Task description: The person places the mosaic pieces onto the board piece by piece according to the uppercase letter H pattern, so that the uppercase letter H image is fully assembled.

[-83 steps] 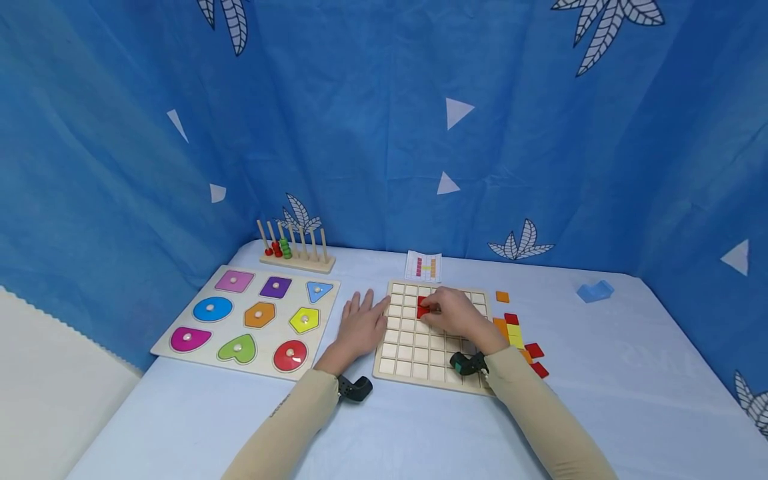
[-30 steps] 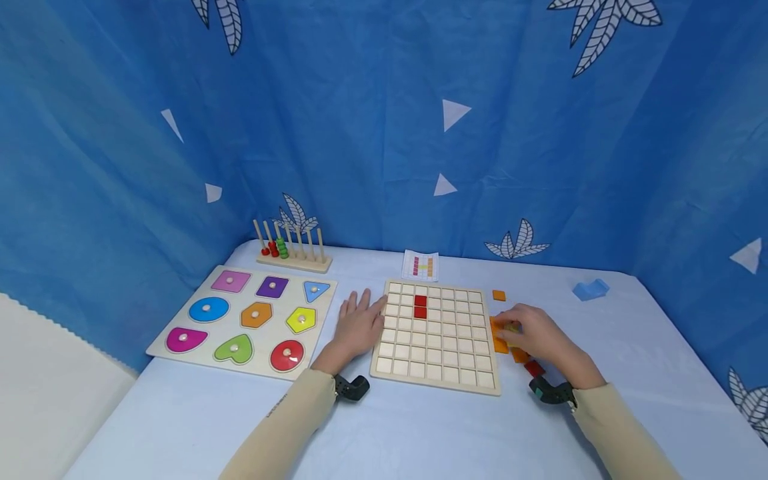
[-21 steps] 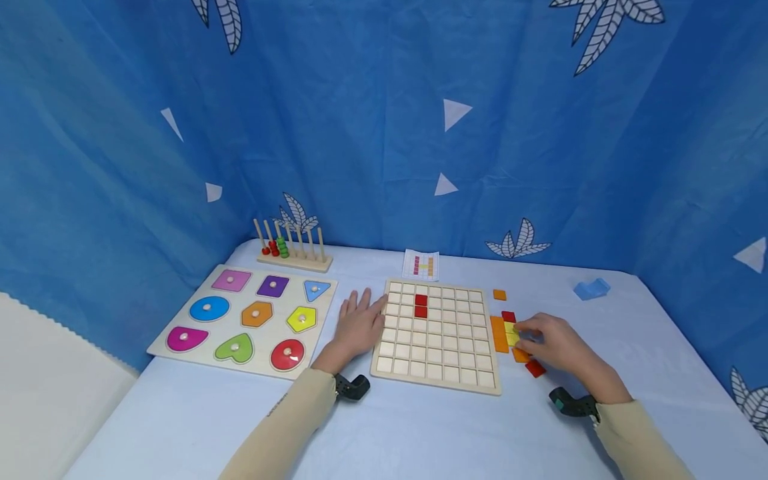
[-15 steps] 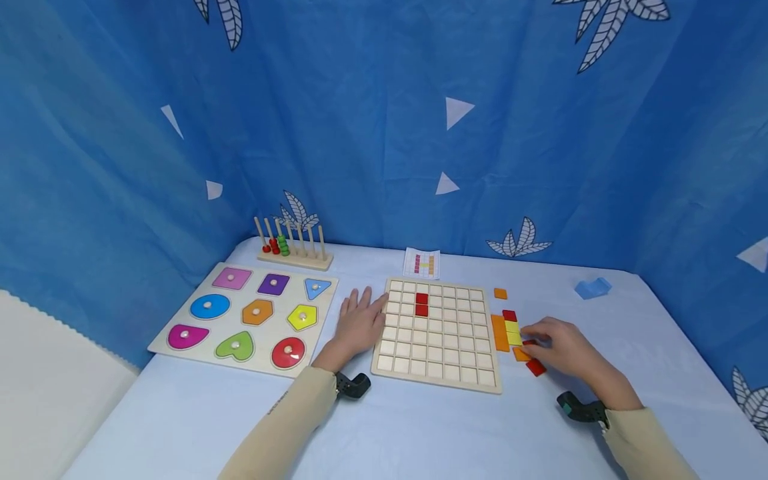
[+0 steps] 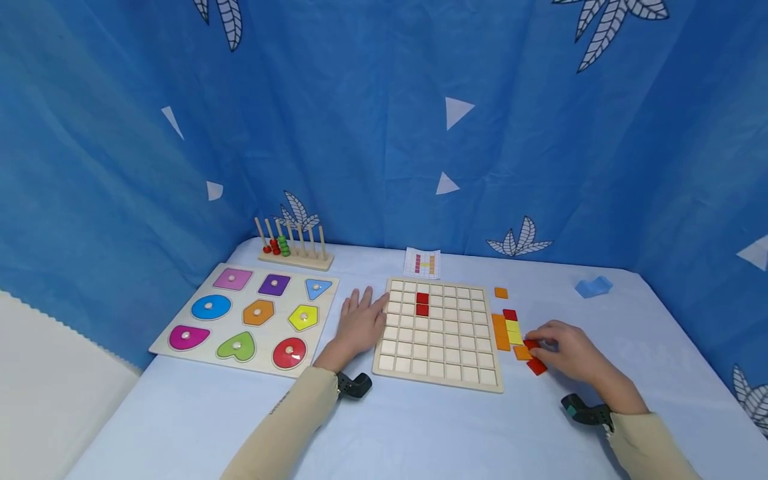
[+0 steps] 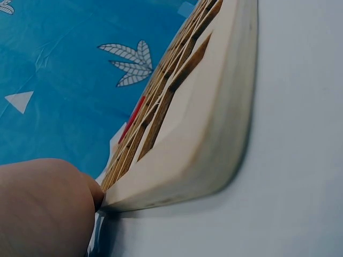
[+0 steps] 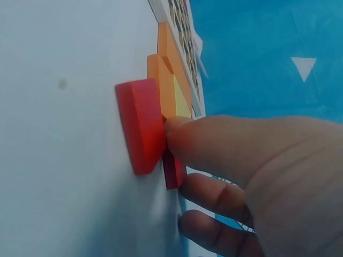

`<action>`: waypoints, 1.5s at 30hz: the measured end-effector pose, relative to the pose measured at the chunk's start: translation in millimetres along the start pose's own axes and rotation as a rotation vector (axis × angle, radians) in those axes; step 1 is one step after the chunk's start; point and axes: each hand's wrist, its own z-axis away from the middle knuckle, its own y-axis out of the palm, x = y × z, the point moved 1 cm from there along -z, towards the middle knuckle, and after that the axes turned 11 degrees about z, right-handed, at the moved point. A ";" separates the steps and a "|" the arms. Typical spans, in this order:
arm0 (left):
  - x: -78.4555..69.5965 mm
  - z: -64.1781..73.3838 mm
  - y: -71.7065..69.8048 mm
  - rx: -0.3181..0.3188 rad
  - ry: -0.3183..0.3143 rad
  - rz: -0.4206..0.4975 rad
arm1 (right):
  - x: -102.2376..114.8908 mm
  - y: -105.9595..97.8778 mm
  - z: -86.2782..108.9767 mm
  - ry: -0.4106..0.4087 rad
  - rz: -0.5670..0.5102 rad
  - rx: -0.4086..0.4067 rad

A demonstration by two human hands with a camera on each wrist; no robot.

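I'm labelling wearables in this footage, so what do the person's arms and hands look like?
The left sleeve and right sleeve are beige, the left with dark lettering too small to read. The left wrist camera and right wrist camera are black, the right with a green patch. The left hand and right hand are gloveless.

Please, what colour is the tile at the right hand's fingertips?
Red tile, clearest in the right wrist view.

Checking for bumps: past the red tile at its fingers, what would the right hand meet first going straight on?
The right hand would likely meet the nearer yellow tile first; depth is hard to judge.
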 end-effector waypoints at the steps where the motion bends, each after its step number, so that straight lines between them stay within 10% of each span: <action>1: 0.4 0.0 0.0 -0.001 -0.001 0.002 | 0.4 0.7 -0.2 0.003 0.002 -0.002; 45: 0.9 0.3 0.1 -0.001 0.000 0.008 | -2.3 6.7 -0.8 0.113 0.035 0.005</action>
